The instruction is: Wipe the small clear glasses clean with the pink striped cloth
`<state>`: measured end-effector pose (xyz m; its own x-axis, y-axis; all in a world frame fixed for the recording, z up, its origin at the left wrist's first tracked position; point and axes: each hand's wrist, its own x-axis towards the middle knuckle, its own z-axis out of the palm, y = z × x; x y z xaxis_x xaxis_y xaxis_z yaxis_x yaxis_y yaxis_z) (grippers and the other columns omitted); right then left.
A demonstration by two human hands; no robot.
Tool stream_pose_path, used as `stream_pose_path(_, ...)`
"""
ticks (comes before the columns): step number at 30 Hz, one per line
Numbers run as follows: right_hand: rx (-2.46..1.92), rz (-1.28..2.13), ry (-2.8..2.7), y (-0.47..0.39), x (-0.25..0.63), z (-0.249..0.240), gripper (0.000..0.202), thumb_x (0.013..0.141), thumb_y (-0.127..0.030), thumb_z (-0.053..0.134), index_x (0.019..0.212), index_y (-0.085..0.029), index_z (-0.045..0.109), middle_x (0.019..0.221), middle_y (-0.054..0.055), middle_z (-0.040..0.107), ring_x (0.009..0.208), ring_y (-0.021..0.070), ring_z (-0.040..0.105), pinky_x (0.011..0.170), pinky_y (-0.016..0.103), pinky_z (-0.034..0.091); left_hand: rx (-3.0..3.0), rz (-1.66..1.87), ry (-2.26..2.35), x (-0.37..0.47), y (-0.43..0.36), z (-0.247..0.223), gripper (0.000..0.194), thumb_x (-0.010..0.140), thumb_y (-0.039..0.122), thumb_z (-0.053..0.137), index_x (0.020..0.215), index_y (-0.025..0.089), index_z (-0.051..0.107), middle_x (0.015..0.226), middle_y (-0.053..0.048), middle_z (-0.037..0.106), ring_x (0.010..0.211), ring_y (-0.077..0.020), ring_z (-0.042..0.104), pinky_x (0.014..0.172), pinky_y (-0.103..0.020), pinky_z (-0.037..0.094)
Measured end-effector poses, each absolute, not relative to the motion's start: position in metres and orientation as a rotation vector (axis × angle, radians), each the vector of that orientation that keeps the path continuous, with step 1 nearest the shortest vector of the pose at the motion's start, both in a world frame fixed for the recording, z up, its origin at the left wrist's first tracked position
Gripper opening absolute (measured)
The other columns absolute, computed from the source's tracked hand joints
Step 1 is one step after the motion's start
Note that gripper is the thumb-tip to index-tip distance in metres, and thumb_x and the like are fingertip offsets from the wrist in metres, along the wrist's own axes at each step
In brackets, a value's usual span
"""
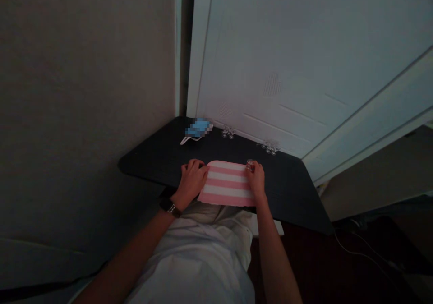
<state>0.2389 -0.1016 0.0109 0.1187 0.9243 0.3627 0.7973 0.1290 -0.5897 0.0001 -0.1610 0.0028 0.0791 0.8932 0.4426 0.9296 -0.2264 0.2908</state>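
Observation:
A pink-and-white striped sheet lies across the near edge of the dark table, between my hands. The curled fingers of my left hand grip its left edge near the far corner. At the right far corner, my right hand pinches a small clear suction cup against the sheet's edge. Whether these fingers also hold the sheet is hidden. Beyond, by the white panel, stand several more clear suction cups and a smaller group of clear suction cups.
The dark tabletop has angled corners and meets a white panel at the back. A blue face mask with white loops lies at the back left. A wall rises on the left. A white cable hangs at lower right.

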Motion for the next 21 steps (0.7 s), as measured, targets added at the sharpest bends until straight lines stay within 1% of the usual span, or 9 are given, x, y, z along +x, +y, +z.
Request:
stream_pose_path(3, -1.652, 0.217, -1.692, -0.103, 0.233, 0.017, 0.019, 0.079, -0.019, 0.049, 0.094, -0.018, 0.060, 0.089, 0.006, 0.053, 0.078, 0.0190, 0.053, 0.072, 0.030, 0.041, -2.269, -0.854, -1.919, -0.005, -0.162, 0.003, 0.023, 0.085, 0.022, 0.050, 0.104, 0.023, 0.063, 0.110, -0.008, 0.060, 0.107, -0.0264, 0.047, 0.079, -0.039, 0.036)
stream_pose_path(5, -1.604, 0.221, -1.703, -0.110, 0.222, 0.022, 0.019, 0.080, -0.016, 0.046, 0.094, -0.019, 0.060, 0.095, 0.007, 0.053, 0.079, 0.0184, 0.053, 0.074, 0.030, 0.041, -2.270, -0.900, -1.949, -0.010, -0.167, 0.004, 0.022, 0.084, 0.023, 0.053, 0.103, 0.024, 0.063, 0.111, -0.007, 0.060, 0.107, -0.0258, 0.047, 0.081, -0.039, 0.036)
stream_pose_path(8, -1.477, 0.266, -1.761, -0.126, 0.195, 0.028, 0.022, 0.086, -0.015, 0.040, 0.095, -0.019, 0.060, 0.102, 0.007, 0.054, 0.086, 0.0173, 0.054, 0.078, 0.029, 0.042, -2.292, -1.043, -2.026, -0.015, -0.174, 0.005, 0.018, 0.082, 0.025, 0.057, 0.098, 0.025, 0.064, 0.109, -0.005, 0.062, 0.106, -0.0243, 0.049, 0.083, -0.038, 0.037)
stream_pose_path(10, -1.390, 0.322, -1.816, -0.136, 0.173, 0.031, 0.022, 0.087, -0.016, 0.039, 0.093, -0.019, 0.060, 0.099, 0.006, 0.056, 0.090, 0.0166, 0.054, 0.079, 0.027, 0.043, -2.314, -1.095, -2.058, -0.015, -0.176, 0.006, 0.015, 0.081, 0.026, 0.058, 0.094, 0.024, 0.064, 0.107, -0.004, 0.063, 0.104, -0.0235, 0.050, 0.085, -0.037, 0.037)
stream_pose_path(14, -1.286, 0.447, -1.936, -0.148, 0.143, 0.031, 0.015, 0.082, -0.013, 0.049, 0.089, -0.019, 0.061, 0.092, 0.004, 0.061, 0.085, 0.0157, 0.057, 0.074, 0.025, 0.045, -2.325, -1.056, -2.078, -0.010, -0.177, 0.004, 0.008, 0.079, 0.027, 0.061, 0.084, 0.024, 0.066, 0.104, -0.004, 0.063, 0.103, -0.0243, 0.050, 0.082, -0.036, 0.038)
stream_pose_path(17, -1.285, 0.500, -1.995, -0.150, 0.135, 0.023, 0.015, 0.077, -0.010, 0.054, 0.087, -0.019, 0.062, 0.089, 0.004, 0.062, 0.084, 0.0171, 0.057, 0.078, 0.028, 0.045, -2.304, -1.027, -2.105, -0.007, -0.178, -0.001, 0.007, 0.078, 0.029, 0.063, 0.080, 0.024, 0.067, 0.102, -0.005, 0.063, 0.102, -0.0255, 0.050, 0.078, -0.037, 0.038)
stream_pose_path(21, -1.328, 0.536, -2.007, -0.148, 0.137, 0.012, 0.017, 0.077, -0.012, 0.054, 0.091, -0.018, 0.061, 0.094, 0.006, 0.061, 0.089, 0.0185, 0.056, 0.082, 0.031, 0.044, -2.277, -1.025, -2.110, -0.007, -0.180, -0.003, 0.008, 0.078, 0.029, 0.063, 0.081, 0.024, 0.067, 0.104, -0.005, 0.062, 0.103, -0.0255, 0.048, 0.080, -0.037, 0.037)
